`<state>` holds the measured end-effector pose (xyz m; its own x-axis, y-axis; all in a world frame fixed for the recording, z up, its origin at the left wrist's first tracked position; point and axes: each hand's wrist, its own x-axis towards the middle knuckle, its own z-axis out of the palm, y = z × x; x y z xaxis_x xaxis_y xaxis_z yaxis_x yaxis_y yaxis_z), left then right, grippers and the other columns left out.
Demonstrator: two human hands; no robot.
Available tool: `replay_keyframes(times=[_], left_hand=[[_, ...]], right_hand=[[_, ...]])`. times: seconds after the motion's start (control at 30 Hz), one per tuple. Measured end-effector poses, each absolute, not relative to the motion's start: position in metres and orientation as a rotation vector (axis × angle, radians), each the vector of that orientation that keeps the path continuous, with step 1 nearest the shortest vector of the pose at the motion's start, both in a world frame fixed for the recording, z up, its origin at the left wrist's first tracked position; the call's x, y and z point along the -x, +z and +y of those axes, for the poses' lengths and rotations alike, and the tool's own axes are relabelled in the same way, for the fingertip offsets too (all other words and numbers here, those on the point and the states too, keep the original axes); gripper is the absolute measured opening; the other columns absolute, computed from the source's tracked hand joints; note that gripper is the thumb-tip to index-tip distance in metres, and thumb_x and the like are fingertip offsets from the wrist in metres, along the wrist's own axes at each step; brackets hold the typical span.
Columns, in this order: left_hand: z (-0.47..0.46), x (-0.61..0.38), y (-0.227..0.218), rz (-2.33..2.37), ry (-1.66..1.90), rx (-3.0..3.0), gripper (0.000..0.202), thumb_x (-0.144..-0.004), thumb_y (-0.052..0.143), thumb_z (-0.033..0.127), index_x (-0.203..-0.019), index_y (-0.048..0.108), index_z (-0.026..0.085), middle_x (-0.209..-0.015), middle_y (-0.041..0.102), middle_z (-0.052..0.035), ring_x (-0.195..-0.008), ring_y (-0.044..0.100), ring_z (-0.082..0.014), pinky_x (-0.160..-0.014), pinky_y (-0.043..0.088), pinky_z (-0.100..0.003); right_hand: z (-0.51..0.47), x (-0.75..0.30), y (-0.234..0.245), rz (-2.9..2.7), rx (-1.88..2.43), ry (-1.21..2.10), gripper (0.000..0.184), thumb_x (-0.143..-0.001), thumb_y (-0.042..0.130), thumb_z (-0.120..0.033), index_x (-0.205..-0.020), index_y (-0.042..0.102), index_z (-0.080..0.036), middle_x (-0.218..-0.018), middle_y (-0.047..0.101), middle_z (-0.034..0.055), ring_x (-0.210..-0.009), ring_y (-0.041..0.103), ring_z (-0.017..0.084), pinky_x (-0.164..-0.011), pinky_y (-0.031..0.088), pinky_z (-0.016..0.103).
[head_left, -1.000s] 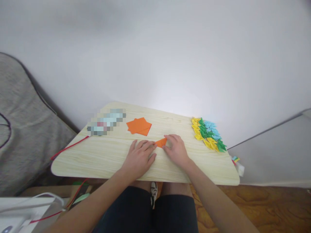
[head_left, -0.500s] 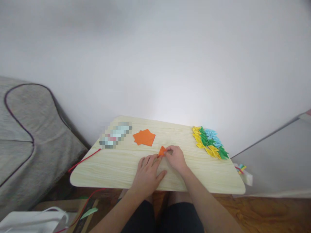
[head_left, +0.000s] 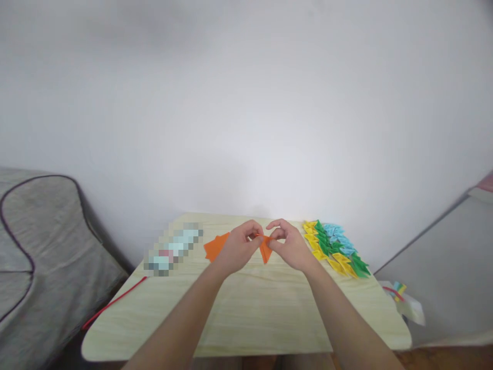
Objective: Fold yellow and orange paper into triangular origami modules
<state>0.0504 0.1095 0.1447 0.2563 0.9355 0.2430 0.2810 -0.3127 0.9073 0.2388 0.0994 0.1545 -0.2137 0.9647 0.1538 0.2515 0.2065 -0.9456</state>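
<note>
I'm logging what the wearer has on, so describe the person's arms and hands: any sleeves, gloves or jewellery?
The left hand and right hand wear no gloves. The left forearm and right forearm show no sleeves down to the picture's bottom edge. No watch, bracelet, ring or marking can be made out.

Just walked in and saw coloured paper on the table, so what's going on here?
A person pinches a small folded orange piece between the left hand and the right hand, holding it above the table. Flat orange sheets lie behind the left hand. Rows of folded coloured pieces, yellow, green and blue, sit at the table's right side.
</note>
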Motion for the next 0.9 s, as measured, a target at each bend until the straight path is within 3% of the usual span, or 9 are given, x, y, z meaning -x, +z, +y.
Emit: replay_keyframes(times=[0.17, 0.33, 0.43, 0.53, 0.73, 0.9], left_hand=[[0.132, -0.056, 0.165, 0.997, 1.144, -1.737, 0.008, -0.090, 0.061, 0.020, -0.098, 0.060, 0.021, -0.075, 0.063, 0.0034, -0.072, 0.058, -0.0144, -0.072, 0.045, -0.028], [0.134, -0.048, 0.177, 0.853, 1.202, -1.805, 0.006, -0.094, 0.060, 0.021, -0.090, 0.065, 0.020, -0.087, 0.065, -0.0013, -0.087, 0.060, -0.0171, -0.081, 0.046, -0.030], [0.128, -0.040, 0.184, 0.731, 1.173, -1.874, 0.010, -0.089, 0.066, 0.017, -0.098, 0.067, 0.022, -0.096, 0.068, -0.0032, -0.096, 0.062, -0.0200, -0.087, 0.046, -0.033], [0.122, -0.033, 0.190, 0.677, 1.129, -1.952, 0.019, -0.086, 0.068, 0.012, -0.102, 0.067, 0.023, -0.098, 0.068, -0.0034, -0.098, 0.061, -0.0210, -0.092, 0.046, -0.036], [0.128, -0.027, 0.185, 0.624, 1.210, -1.961, 0.018, -0.088, 0.068, 0.013, -0.101, 0.066, 0.025, -0.098, 0.068, -0.0036, -0.096, 0.062, -0.0209, -0.089, 0.048, -0.036], [0.133, -0.028, 0.180, 0.615, 1.232, -1.975, 0.018, -0.088, 0.067, 0.010, -0.099, 0.065, 0.024, -0.097, 0.068, -0.0036, -0.095, 0.062, -0.0209, -0.089, 0.049, -0.036]], right_hand=[[0.118, -0.239, 0.169, -1.467, 1.061, 1.012, 0.035, -0.081, 0.065, -0.018, -0.115, 0.062, -0.022, -0.070, 0.062, -0.0071, -0.063, 0.058, 0.014, -0.063, 0.046, 0.026], [0.120, -0.231, 0.174, -1.409, 0.900, 1.056, 0.035, -0.083, 0.065, -0.020, -0.117, 0.058, -0.025, -0.070, 0.060, -0.0077, -0.053, 0.048, 0.011, -0.051, 0.039, 0.022], [0.119, -0.229, 0.182, -1.311, 0.764, 1.212, 0.036, -0.080, 0.068, -0.017, -0.114, 0.060, -0.025, -0.070, 0.061, -0.0082, -0.049, 0.043, 0.008, -0.047, 0.032, 0.021], [0.118, -0.230, 0.188, -1.296, 0.708, 1.256, 0.036, -0.078, 0.070, -0.014, -0.111, 0.062, -0.025, -0.069, 0.063, -0.0077, -0.051, 0.044, 0.008, -0.049, 0.031, 0.020], [0.114, -0.228, 0.192, -1.295, 0.672, 1.273, 0.030, -0.082, 0.078, -0.023, -0.108, 0.064, -0.026, -0.077, 0.070, -0.0038, -0.058, 0.055, 0.012, -0.056, 0.040, 0.024], [0.111, -0.226, 0.193, -1.320, 0.677, 1.186, 0.020, -0.088, 0.077, -0.023, -0.105, 0.067, -0.026, -0.077, 0.066, -0.0035, -0.063, 0.052, 0.012, -0.058, 0.039, 0.025]])
